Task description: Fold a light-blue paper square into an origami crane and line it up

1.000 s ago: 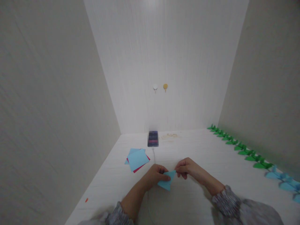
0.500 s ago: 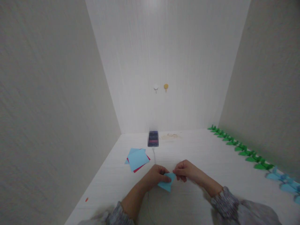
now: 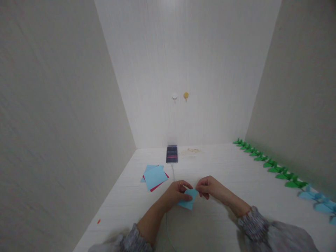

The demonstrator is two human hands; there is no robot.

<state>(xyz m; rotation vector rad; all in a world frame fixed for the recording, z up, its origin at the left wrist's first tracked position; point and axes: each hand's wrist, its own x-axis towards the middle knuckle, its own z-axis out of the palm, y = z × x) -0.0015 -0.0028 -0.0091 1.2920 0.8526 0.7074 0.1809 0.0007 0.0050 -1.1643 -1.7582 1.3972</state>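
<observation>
A folded piece of light blue origami paper (image 3: pixel 188 202) is held just above the white table, near its front. My left hand (image 3: pixel 176 194) grips its left side, the thumb lying across the face of the paper. At the paper's upper right corner, my right hand (image 3: pixel 206 187) pinches the tip between thumb and fingers. The paper has a pointed lower end at the right. Its back and the left hand's fingers behind it are partly hidden.
Light blue and red paper sheets (image 3: pixel 155 178) lie stacked loosely at left. A blurred dark device (image 3: pixel 172 154) with a cable (image 3: pixel 173 172) sits by the back wall. Green folded paper figures (image 3: pixel 276 169) and blue ones (image 3: pixel 323 205) line the right side. An orange scrap (image 3: pixel 98 221) lies at left.
Both hands and the folded paper have shifted slightly up in view. My left fingers have lifted a little at the paper's top edge. The right hand stays at the corner.
</observation>
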